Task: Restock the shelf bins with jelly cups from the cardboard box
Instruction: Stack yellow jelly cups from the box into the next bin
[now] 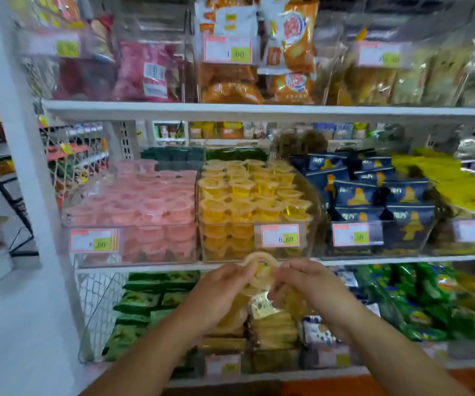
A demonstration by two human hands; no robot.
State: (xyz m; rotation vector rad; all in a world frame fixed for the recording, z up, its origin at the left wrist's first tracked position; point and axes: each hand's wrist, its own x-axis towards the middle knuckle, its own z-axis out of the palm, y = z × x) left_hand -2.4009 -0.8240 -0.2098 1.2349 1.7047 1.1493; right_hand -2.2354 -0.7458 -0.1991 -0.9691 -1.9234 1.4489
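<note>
I hold yellow jelly cups (260,270) in front of the shelf, just below the middle shelf's edge. My left hand (221,292) and my right hand (307,284) both curl round them, one cup's lid facing me between my fingertips. More yellow cups show under my palms. Straight above stands the clear bin of yellow jelly cups (254,201), heaped high. Left of it is the clear bin of pink jelly cups (144,201), also well filled. The cardboard box is not in view.
Dark blue snack packs (373,195) fill the bin to the right, with yellow packs (459,184) beyond. Green packs (144,301) and biscuit packs (276,330) lie on the lower shelf behind my hands. The shelf's white upright (24,167) stands at the left.
</note>
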